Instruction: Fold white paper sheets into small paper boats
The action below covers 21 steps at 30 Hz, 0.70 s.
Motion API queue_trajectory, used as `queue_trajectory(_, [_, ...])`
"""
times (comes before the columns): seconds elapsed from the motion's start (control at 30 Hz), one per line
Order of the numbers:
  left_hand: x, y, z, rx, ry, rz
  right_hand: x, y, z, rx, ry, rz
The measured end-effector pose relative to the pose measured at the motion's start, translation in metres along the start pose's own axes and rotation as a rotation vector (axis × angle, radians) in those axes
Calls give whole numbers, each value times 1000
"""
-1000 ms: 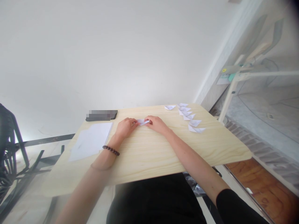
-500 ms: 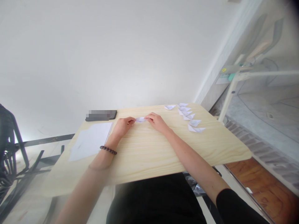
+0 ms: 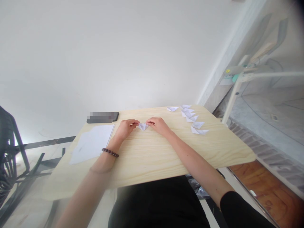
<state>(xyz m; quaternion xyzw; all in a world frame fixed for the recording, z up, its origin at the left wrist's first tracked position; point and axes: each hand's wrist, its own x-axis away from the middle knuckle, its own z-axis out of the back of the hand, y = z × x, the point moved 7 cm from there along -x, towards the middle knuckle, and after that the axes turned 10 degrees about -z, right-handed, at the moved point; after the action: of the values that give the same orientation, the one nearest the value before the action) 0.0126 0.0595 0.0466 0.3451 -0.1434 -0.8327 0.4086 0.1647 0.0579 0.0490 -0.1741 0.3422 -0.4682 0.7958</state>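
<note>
Between my two hands is a small piece of folded white paper point(image 3: 142, 127), its lower edge coming to a point. My left hand point(image 3: 127, 128), with a dark beaded bracelet at the wrist, pinches its left corner. The opposite corner is gripped by the fingertips of my right hand point(image 3: 158, 124). The paper is close to the tabletop; whether it touches the wood I cannot tell. Several folded white paper boats stand to the right, among them a single boat point(image 3: 172, 109) near the back edge and a nearer boat point(image 3: 199, 130).
White paper sheets point(image 3: 93, 142) lie at the left of the pale wooden table point(image 3: 147, 164). Behind them is a dark, flat object point(image 3: 103, 117), partly pixelated. A white wall point(image 3: 133, 57) rises at the back. A black chair point(image 3: 14, 148) stands left, a white metal frame point(image 3: 232, 101) right.
The folded paper has tipped from a flat, narrow shape so that a pointed face now shows toward me. My right hand has come slightly nearer. The boats stay where they were.
</note>
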Motion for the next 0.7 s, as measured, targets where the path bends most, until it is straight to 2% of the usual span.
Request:
queue_trajectory(0.33, [0,10,-5,5,-38,-101,1,0,-3,27,-17,-26])
queue_trajectory(0.7, [2,13,-11,-176,-124,-122,5,-6,-4,119,3,-11])
